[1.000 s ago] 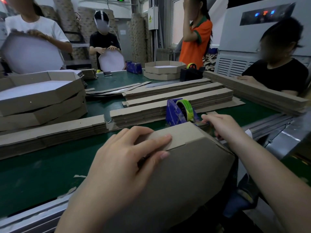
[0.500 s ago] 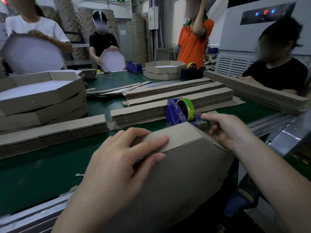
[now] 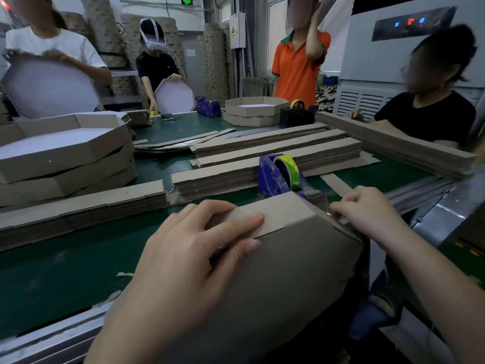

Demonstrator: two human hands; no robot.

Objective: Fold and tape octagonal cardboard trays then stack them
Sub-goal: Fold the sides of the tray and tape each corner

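My left hand [image 3: 189, 256] grips the brown octagonal cardboard tray [image 3: 288, 271], which stands tilted on edge against the near edge of the green table [image 3: 65, 271], its plain underside facing me. The forefinger lies flat along a folded-up side wall, the thumb presses the underside just below the fold, and the other fingers wrap over the wall's far edge. My right hand [image 3: 367, 214] is clenched at the tray's upper right corner, its fingertips pinching what looks like a glossy strip of clear tape [image 3: 328, 212]; the strip is hard to make out.

Just beyond the tray, touching or nearly touching its top wall, sits the blue tape dispenser [image 3: 267, 177] with a yellow-green roll. Behind it, long stacks of flat cardboard strips [image 3: 275, 153] run across the middle of the table, and another such stack [image 3: 78, 206] lies toward the left edge. At the left edge stands a stack of finished cardboard trays [image 3: 65, 158] with white insides. Two more trays [image 3: 252, 111] sit at the far edge beside a black tape dispenser [image 3: 296, 115]. Four other people are around the far and right sides.
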